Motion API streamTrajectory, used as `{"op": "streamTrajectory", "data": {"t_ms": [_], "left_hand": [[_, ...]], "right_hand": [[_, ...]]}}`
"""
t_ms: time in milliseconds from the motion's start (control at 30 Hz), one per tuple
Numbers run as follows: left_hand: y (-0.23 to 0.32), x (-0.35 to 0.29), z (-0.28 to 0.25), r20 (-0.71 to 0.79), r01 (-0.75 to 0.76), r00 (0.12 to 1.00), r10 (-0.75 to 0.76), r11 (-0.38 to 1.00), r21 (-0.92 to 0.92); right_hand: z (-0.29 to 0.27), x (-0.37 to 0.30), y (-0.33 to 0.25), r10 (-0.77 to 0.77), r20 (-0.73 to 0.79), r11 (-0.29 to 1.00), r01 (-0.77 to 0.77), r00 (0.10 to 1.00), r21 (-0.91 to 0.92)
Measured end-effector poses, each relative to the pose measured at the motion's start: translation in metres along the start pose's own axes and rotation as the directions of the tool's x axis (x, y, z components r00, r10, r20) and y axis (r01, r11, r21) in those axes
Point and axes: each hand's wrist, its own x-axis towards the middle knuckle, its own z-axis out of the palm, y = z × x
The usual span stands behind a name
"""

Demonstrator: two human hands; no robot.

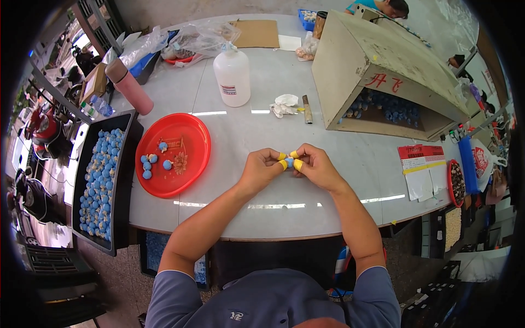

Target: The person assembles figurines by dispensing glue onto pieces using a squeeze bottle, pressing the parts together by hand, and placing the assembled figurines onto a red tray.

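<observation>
Over the middle of the table, my left hand (261, 168) and my right hand (319, 169) meet at the fingertips, which are wrapped in yellow tape. Between them they pinch a small blue ball (290, 162) with a pale bit on top; the fingers partly cover it. To the left, a red plastic plate (192, 134) carries several similar loose blue balls (167, 164) with pale bits. Beyond the plate's left side, a long black tray (123, 183) holds many more blue balls (102, 177) in rows.
Behind the plate stands a pink bottle (135, 94). A white plastic jug (232, 79) is further back, with crumpled tissue (285, 105) and a brownish stick (307, 110) to its right. A large beige metal box (377, 60) with blue balls inside occupies the right; printed papers (421, 169) lie before it.
</observation>
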Motion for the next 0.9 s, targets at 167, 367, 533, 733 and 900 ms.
{"op": "streamTrajectory", "data": {"t_ms": [167, 367, 533, 733, 900], "left_hand": [[-0.001, 0.002, -0.001, -0.010, 0.026, 1.000, -0.026, 0.999, 0.027], [0.008, 0.002, 0.001, 0.038, 0.156, 0.988, -0.152, 0.969, -0.192], [0.012, 0.001, 0.000, 0.066, 0.204, 0.979, -0.195, 0.964, -0.172], [0.015, -0.001, 0.000, 0.066, 0.207, 0.977, -0.201, 0.974, -0.096], [0.016, -0.003, 0.002, 0.048, 0.192, 0.981, -0.190, 0.981, -0.043]], "right_hand": [[-0.001, 0.001, 0.002, -0.013, 0.003, 1.000, 0.013, 1.000, 0.001], [-0.002, -0.001, -0.004, -0.011, -0.011, 0.997, 0.012, 1.000, 0.077], [0.002, -0.003, -0.010, 0.009, -0.009, 0.999, -0.008, 1.000, 0.052], [0.003, -0.004, -0.009, 0.021, 0.003, 0.998, -0.021, 1.000, 0.067], [0.002, -0.002, -0.004, 0.021, 0.001, 0.994, -0.021, 1.000, 0.105]]}}
